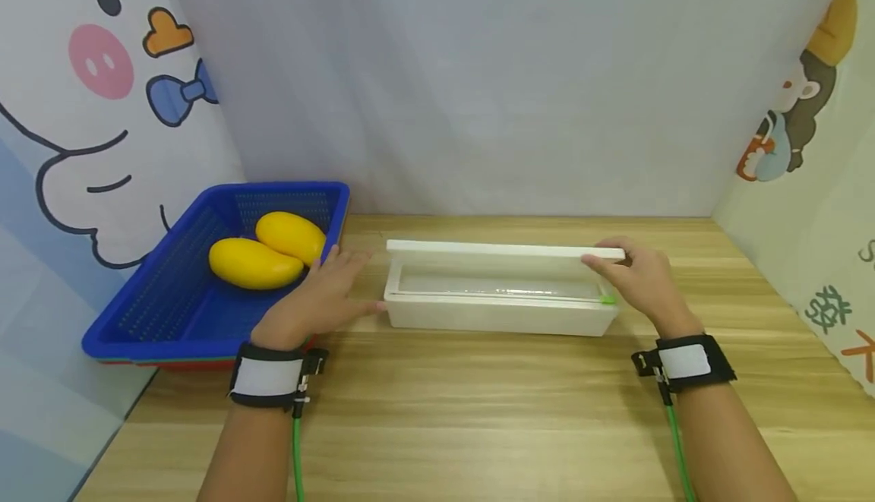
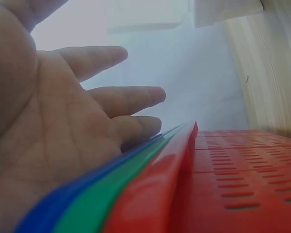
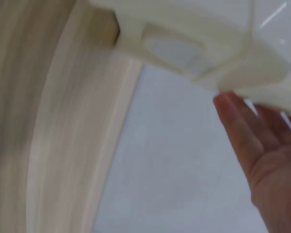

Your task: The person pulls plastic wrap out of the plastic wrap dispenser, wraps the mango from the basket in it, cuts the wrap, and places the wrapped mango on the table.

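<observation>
A long white cling film dispenser box (image 1: 502, 316) sits on the table, its hinged lid (image 1: 506, 250) raised. Clear film shows inside, and a small green slider (image 1: 607, 299) is at the right end of the front rim. My right hand (image 1: 639, 278) pinches the right end of the lid between thumb and fingers. In the right wrist view those fingertips (image 3: 226, 104) are against the white plastic. My left hand (image 1: 314, 301) has its fingers spread over the blue basket's right rim, the thumb tip right at the box's left end. Nothing is in its palm (image 2: 63, 126).
At the left stands a blue basket (image 1: 194, 346), nested in a green and a red one (image 2: 233, 170). Two yellow mangoes (image 1: 254, 263) lie in it. A pale cloth (image 1: 513, 107) hangs behind the wooden table (image 1: 478, 426), with printed panels on both sides.
</observation>
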### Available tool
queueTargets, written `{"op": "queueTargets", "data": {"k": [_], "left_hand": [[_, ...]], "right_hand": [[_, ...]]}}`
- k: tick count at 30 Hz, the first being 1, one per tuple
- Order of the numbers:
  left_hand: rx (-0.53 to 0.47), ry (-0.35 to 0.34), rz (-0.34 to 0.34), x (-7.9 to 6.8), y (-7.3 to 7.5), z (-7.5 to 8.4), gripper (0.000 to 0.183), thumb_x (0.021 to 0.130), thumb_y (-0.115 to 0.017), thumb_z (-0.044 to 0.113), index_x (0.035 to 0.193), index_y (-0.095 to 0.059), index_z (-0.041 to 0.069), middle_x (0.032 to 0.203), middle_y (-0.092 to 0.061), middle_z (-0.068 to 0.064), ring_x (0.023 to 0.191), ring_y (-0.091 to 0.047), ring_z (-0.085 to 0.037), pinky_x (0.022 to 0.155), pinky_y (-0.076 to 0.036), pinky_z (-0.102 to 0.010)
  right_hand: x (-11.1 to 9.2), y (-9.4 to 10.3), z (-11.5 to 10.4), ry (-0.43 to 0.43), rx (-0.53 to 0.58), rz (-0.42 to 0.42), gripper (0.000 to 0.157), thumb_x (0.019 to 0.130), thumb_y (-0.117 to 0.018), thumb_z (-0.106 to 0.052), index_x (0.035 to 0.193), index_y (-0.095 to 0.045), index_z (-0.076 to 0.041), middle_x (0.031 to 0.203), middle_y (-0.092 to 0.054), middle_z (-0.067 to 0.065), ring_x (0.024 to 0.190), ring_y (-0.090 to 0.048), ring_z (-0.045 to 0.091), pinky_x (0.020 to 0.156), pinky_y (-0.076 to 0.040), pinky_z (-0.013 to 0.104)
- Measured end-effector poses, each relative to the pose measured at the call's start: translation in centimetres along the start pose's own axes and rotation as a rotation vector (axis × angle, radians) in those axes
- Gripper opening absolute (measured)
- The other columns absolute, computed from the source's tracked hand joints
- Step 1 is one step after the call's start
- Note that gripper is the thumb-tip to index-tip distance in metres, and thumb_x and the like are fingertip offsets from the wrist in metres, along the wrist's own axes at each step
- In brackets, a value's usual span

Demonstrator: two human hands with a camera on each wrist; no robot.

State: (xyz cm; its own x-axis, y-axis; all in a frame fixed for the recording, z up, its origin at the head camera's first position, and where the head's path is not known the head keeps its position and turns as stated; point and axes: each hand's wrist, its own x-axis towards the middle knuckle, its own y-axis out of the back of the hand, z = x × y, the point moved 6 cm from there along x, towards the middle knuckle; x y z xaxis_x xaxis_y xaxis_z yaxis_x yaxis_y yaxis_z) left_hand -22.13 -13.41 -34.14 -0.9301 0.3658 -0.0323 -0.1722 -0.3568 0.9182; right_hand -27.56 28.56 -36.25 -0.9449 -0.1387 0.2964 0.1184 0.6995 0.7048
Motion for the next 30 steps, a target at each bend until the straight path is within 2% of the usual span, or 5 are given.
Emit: {"op": "queueTargets", "data": {"k": [5,9,17,22,30], "left_hand": [[0.014,-0.02,0.017,0.1,0.3,0.2,0.081,0.09,-0.061,0.043,0.148,-0.024,0.001,0.152,-0.015,-0.028,0.136,0.005,-0.04,0.111,-0.001,-0.063],[0.014,-0.03,0.033,0.2,0.5,0.3,0.08,0.091,-0.06,0.041,0.148,-0.024,-0.001,0.151,-0.016,-0.03,0.136,0.006,-0.041,0.11,-0.003,-0.064],[0.0,-0.045,0.036,0.3,0.4,0.2,0.08,0.091,-0.06,0.042,0.148,-0.023,0.0,0.151,-0.018,-0.029,0.136,0.005,-0.041,0.109,-0.006,-0.065],[0.0,-0.089,0.061,0.7,0.3,0.3,0.075,0.091,-0.061,0.04,0.145,-0.03,-0.001,0.149,-0.024,-0.028,0.136,0.003,-0.041,0.111,-0.004,-0.062],[-0.088,-0.155,0.05,0.8,-0.3,1.1,0.066,0.093,-0.059,0.037,0.144,-0.035,0.002,0.15,-0.03,-0.019,0.137,-0.003,-0.034,0.112,-0.007,-0.06]], "right_hand": [[0.5,-0.1,-0.1,-0.008,0.013,0.122,0.063,0.095,-0.048,-0.048,0.138,-0.042,-0.003,0.093,-0.062,0.026,0.085,-0.058,0.035,0.071,-0.049,0.053],[0.6,-1.0,0.0,-0.017,0.1,0.044,0.061,0.101,-0.034,-0.042,0.148,-0.02,-0.005,0.112,-0.052,0.029,0.099,-0.05,0.041,0.082,-0.044,0.06],[0.6,-2.8,0.1,-0.014,0.276,-0.108,0.078,0.1,-0.045,-0.029,0.151,0.014,-0.023,0.146,-0.02,0.029,0.123,-0.034,0.04,0.096,-0.037,0.064],[1.0,-3.4,0.6,0.021,0.354,-0.122,0.083,0.095,-0.056,-0.011,0.152,0.005,-0.013,0.153,-0.013,0.022,0.133,-0.018,0.035,0.107,-0.022,0.062],[0.0,-4.3,1.3,-0.128,0.178,-0.347,0.1,0.092,-0.059,-0.04,0.147,0.014,0.0,0.153,0.015,0.018,0.136,0.009,0.028,0.112,0.001,0.057]]}}
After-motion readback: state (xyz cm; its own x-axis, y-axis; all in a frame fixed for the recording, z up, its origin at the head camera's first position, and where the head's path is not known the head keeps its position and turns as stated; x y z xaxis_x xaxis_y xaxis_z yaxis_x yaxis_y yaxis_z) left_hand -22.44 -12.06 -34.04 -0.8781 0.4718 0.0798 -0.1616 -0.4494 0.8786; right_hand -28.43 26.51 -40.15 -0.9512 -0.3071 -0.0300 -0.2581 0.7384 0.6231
